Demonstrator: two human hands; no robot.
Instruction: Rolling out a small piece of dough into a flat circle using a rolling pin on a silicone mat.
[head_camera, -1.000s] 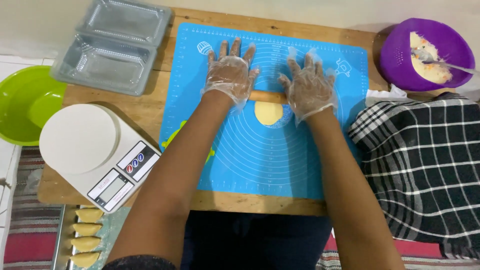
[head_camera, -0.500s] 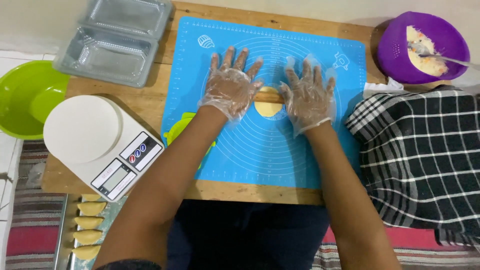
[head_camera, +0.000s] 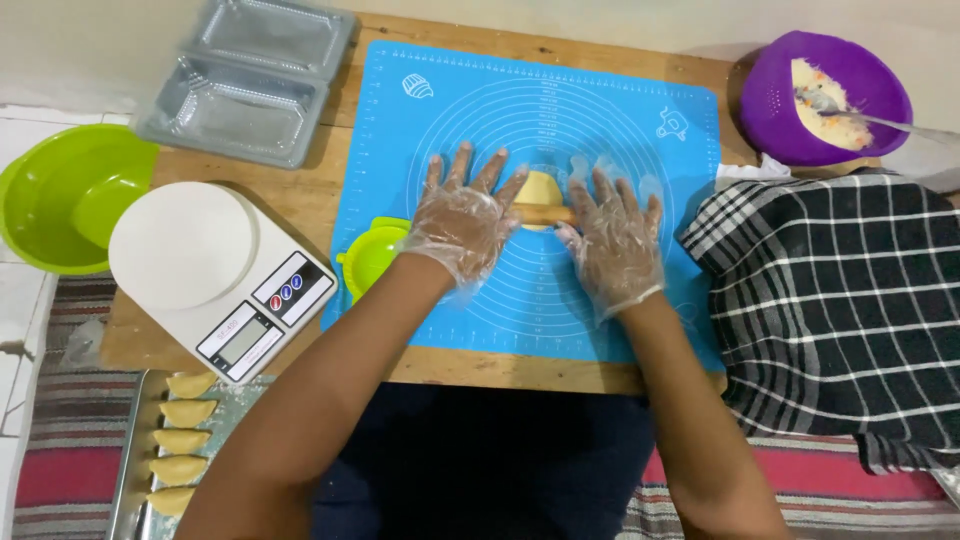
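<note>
Head view: left hand (head_camera: 462, 222) and right hand (head_camera: 615, 240) spread flat on pin (head_camera: 545, 214) — dough (head_camera: 538, 187) soft, likely tears; press pin ends

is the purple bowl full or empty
Part full: the purple bowl holds a pale filling heaped on one side, with a spoon resting in it.

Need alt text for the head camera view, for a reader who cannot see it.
Two hands in clear plastic gloves, left hand and right hand, press flat on a wooden rolling pin over a small yellow dough disc on a blue silicone mat. A white kitchen scale sits left, a purple bowl far right.
</note>
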